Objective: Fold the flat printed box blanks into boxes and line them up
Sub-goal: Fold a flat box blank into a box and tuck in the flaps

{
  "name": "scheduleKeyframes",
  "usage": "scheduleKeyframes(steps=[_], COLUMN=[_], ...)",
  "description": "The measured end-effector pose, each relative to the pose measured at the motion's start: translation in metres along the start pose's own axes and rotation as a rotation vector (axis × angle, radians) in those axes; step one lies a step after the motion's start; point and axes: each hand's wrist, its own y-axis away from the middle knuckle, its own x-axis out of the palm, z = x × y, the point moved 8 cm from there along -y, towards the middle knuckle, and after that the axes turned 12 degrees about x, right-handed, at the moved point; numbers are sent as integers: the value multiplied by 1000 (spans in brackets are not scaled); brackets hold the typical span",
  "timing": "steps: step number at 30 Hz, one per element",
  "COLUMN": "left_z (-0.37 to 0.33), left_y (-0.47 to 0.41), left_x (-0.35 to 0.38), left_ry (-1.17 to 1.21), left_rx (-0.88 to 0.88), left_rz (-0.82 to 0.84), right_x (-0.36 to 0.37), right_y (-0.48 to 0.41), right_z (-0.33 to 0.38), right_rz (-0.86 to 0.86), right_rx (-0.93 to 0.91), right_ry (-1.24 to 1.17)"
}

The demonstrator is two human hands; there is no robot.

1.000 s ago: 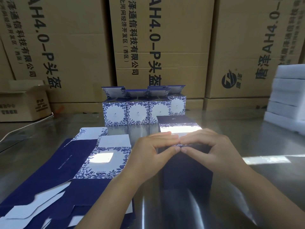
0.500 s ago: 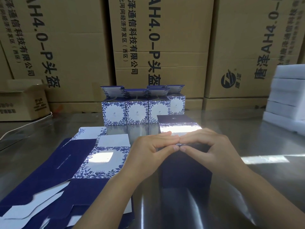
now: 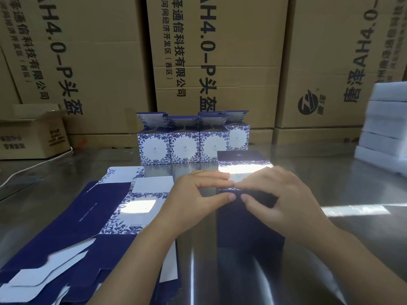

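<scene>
A dark blue box (image 3: 246,221) with a floral white panel stands half-formed on the steel table (image 3: 330,249) in front of me. My left hand (image 3: 198,194) and my right hand (image 3: 273,197) pinch its top edge from either side, fingertips almost touching. A stack of flat blue-and-white box blanks (image 3: 88,227) lies to the left. Behind, a row of several folded floral boxes (image 3: 185,146) stands with their top flaps up.
Large brown cartons (image 3: 209,62) form a wall at the back of the table. A small open carton (image 3: 30,133) sits at far left with a white cable (image 3: 33,166) beside it. Stacked white foam pieces (image 3: 385,124) stand at far right.
Both hands stay on the box's top edge; the thumbs have dropped slightly lower on its front face. The box has hardly moved.
</scene>
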Motion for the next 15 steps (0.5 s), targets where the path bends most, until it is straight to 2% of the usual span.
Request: scheduleKeyframes(steps=[7, 15], left_z=[2, 0], left_y=[0, 0], left_x=[1, 2], left_ry=[13, 49], left_rx=[-43, -58], left_rz=[68, 74], right_x=[-3, 3], right_y=[7, 5], right_z=[16, 10], right_rz=[-246, -156], right_rx=[-109, 63], right_ry=[165, 66])
